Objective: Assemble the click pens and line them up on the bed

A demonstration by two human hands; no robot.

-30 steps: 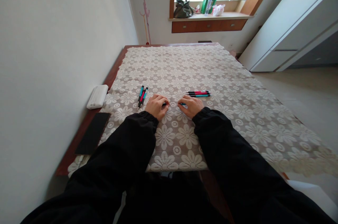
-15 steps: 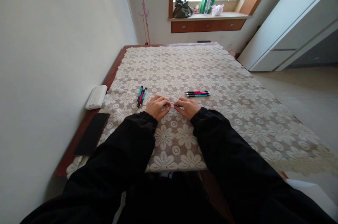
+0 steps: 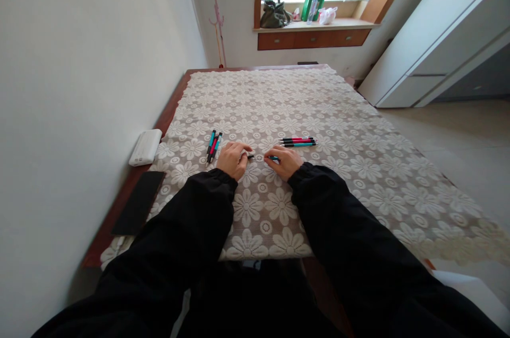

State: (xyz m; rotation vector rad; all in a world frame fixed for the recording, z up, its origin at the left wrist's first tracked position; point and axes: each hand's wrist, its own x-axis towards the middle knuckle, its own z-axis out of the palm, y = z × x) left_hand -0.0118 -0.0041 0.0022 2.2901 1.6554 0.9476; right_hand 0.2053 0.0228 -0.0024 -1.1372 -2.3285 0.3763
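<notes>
Left of the fingers lie three assembled pens [image 3: 213,145]. The left hand [image 3: 234,159] pinches a dark pen part [image 3: 249,156]; the right hand [image 3: 286,160] pinches a teal barrel [image 3: 273,158], tips facing. Best kept in line, low over the lace tablecloth [image 3: 279,205]. Beyond the right fingers lie three more pens [image 3: 298,141].

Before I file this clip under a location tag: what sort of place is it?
Most likely a room in a home, not a workshop. A lace floral tablecloth covers the wooden table, bags sit on a window sill with drawers below, and a white cabinet stands at right. Both hands hold pen parts.
</notes>
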